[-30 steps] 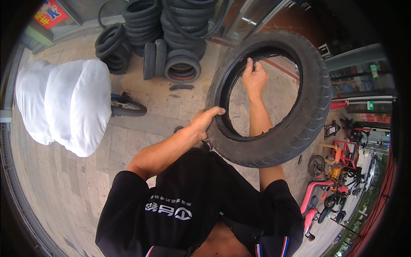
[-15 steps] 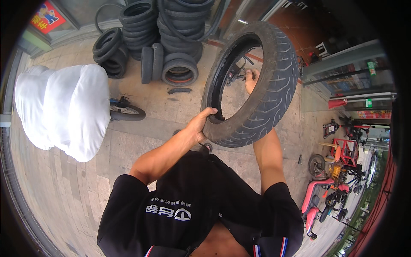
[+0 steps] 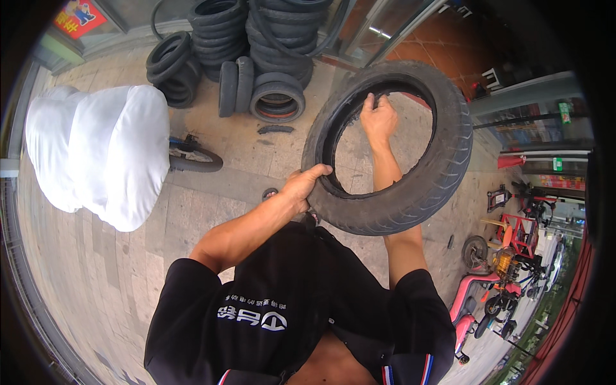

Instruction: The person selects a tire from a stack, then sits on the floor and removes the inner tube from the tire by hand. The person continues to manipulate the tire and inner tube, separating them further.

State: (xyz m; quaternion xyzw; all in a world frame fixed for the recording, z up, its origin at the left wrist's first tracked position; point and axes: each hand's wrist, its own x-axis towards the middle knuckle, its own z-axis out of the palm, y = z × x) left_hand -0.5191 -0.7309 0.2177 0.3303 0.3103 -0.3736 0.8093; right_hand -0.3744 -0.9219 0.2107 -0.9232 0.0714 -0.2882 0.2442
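A worn black tyre (image 3: 398, 212) is held up in front of me, tilted so that its opening faces me and its grooved tread shows on the right. My left hand (image 3: 303, 187) grips the tyre's left lower edge, thumb over the bead and fingers hidden beneath. Behind the lower rim passes my right forearm, and my right hand (image 3: 380, 120) shows inside the opening. Its fingers are curled closed, close to the far inner wall; whether they hold anything small cannot be made out.
Stacks of used tyres (image 3: 282, 45) stand at the back, with a loose tyre (image 3: 277, 102) before them. A white-covered bulky object (image 3: 102, 154) is at left beside a wheel (image 3: 196, 157). A red scooter (image 3: 471, 292) and a red metal frame (image 3: 520, 234) stand at right.
The tyre has tipped and shifted slightly right and down, turning its opening more toward me. My right hand now shows more fully inside it. The left hand keeps its grip.
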